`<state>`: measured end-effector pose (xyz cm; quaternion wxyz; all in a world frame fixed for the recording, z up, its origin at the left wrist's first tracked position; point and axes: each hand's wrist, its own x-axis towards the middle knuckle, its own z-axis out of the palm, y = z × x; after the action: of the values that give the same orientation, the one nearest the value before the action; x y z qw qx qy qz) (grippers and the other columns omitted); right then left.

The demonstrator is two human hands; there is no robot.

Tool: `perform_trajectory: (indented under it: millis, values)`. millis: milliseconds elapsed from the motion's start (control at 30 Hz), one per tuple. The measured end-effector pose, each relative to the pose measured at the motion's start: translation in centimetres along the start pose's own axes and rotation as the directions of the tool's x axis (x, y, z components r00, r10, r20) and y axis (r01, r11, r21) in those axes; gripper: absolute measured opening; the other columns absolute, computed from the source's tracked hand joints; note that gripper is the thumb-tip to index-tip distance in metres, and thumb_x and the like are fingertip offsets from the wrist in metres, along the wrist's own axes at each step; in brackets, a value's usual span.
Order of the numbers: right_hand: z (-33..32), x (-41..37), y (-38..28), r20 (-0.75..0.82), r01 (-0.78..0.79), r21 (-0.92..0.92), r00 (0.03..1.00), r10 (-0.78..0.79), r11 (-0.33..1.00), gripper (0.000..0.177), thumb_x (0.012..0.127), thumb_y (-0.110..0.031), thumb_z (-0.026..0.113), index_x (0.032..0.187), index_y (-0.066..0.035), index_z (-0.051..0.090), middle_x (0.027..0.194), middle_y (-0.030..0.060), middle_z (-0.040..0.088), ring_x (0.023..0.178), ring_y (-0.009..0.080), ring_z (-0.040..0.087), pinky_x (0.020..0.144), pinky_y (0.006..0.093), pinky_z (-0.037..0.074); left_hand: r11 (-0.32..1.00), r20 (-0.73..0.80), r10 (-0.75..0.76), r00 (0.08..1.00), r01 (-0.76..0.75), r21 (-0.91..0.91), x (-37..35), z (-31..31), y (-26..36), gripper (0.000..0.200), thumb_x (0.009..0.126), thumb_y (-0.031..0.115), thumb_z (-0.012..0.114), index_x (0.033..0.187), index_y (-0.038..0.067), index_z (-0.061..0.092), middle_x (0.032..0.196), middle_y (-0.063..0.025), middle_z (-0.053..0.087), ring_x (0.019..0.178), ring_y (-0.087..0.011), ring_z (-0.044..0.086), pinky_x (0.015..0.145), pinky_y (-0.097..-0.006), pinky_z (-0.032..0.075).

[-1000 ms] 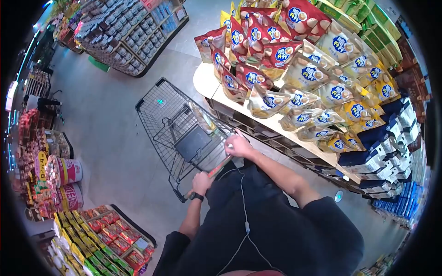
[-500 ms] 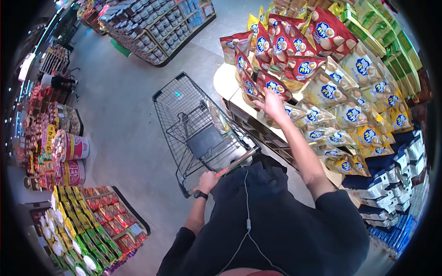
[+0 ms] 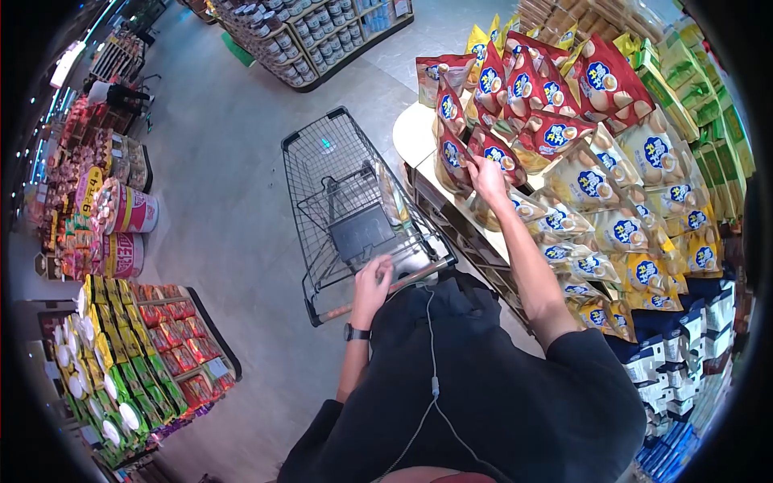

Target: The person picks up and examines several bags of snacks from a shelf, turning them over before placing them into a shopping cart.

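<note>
My right hand (image 3: pixel 489 179) is closed at the lower edge of a red snack bag (image 3: pixel 495 153) at the front left of the bag display. Another red bag (image 3: pixel 452 158) stands right beside my fingers. My left hand (image 3: pixel 374 282), with a watch on the wrist, is raised just above the cart's handle (image 3: pixel 420 272), its fingers apart and nothing in them. The wire shopping cart (image 3: pixel 330 193) stands in front of me, with a package (image 3: pixel 392 197) along its right side.
Beige snack bags (image 3: pixel 592 185) and yellow bags (image 3: pixel 646 274) fill the display on the right. A jar shelf (image 3: pixel 322 40) stands beyond the cart. On the left are large pink-and-white tubs (image 3: pixel 135 211) and a low rack of red packets (image 3: pixel 173 334).
My left hand has let go of the cart handle and risen above it. My right hand has closed on the red bag's edge. The view has shifted slightly.
</note>
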<state>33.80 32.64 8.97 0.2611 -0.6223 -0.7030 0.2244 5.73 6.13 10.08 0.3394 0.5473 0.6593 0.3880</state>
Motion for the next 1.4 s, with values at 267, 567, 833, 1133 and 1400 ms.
perform_trajectory:
  millis: [267, 567, 833, 1133, 1400]
  values:
    - [-12.4, -1.2, -6.3, 0.273, -0.114, 0.673, 0.957, -0.102, 0.730, 0.018, 0.091, -0.017, 0.073, 0.099, -0.001, 0.075, 0.084, -0.0049, 0.070, 0.068, 0.0041, 0.055, 0.062, 0.0251, 0.045, 0.890, -0.027, 0.111, 0.993, -0.111, -0.442, 9.0, -0.5, 5.1, 0.077, 0.090, 0.013, 0.074, 0.152, 0.002, 0.030, 0.139, -0.0177, 0.054, 0.121, -0.0217, 0.058, 0.095, -0.0317, 0.052]
    - [-16.2, -2.4, -6.7, 0.468, -0.343, 0.864, 0.818, -0.336, 0.368, 0.024, 0.082, -0.007, 0.074, 0.104, 0.001, 0.068, 0.095, 0.0030, 0.072, 0.083, 0.0091, 0.068, 0.078, 0.0248, 0.054, 0.631, 0.441, 0.397, 0.805, 0.110, -0.768, 17.9, -0.9, 12.1, 0.086, 0.090, 0.034, 0.076, 0.152, -0.002, 0.028, 0.145, -0.0191, 0.050, 0.128, -0.0232, 0.054, 0.110, -0.0384, 0.042]
    - [-11.8, -1.7, -7.6, 0.328, -0.293, 0.925, 0.936, -0.123, 0.242, 0.032, 0.092, -0.014, 0.071, 0.120, -0.001, 0.062, 0.113, 0.0057, 0.070, 0.098, 0.0092, 0.066, 0.088, 0.0261, 0.052, 0.612, 0.147, 0.157, 0.977, 0.021, -0.791, 15.3, -0.1, 11.7, 0.036, 0.095, 0.012, 0.068, 0.127, -0.002, 0.056, 0.119, -0.0097, 0.067, 0.102, -0.0134, 0.066, 0.091, -0.0301, 0.055]
    - [-8.1, -4.5, -6.3, 0.451, -0.423, 0.872, 0.890, -0.070, 0.247, 0.038, 0.101, -0.026, 0.057, 0.130, -0.002, 0.054, 0.129, 0.0230, 0.063, 0.115, 0.0333, 0.065, 0.097, 0.0378, 0.054, 0.556, -0.347, -0.158, 0.925, -0.207, -0.805, 13.9, -4.6, 4.3, 0.033, 0.096, 0.015, 0.069, 0.123, -0.001, 0.057, 0.116, -0.0090, 0.067, 0.099, -0.0130, 0.067, 0.087, -0.0297, 0.056]
    - [-5.2, -8.9, -2.5, 0.583, -0.566, 0.773, 0.812, 0.029, 0.285, 0.037, 0.102, -0.027, 0.056, 0.129, -0.002, 0.055, 0.124, 0.0181, 0.065, 0.110, 0.0290, 0.068, 0.090, 0.0353, 0.056, 0.487, -0.484, -0.315, 0.817, -0.298, -0.821, 11.9, -7.6, 0.1, 0.033, 0.098, 0.014, 0.066, 0.125, 0.000, 0.055, 0.120, -0.0099, 0.066, 0.102, -0.0147, 0.066, 0.088, -0.0314, 0.056]
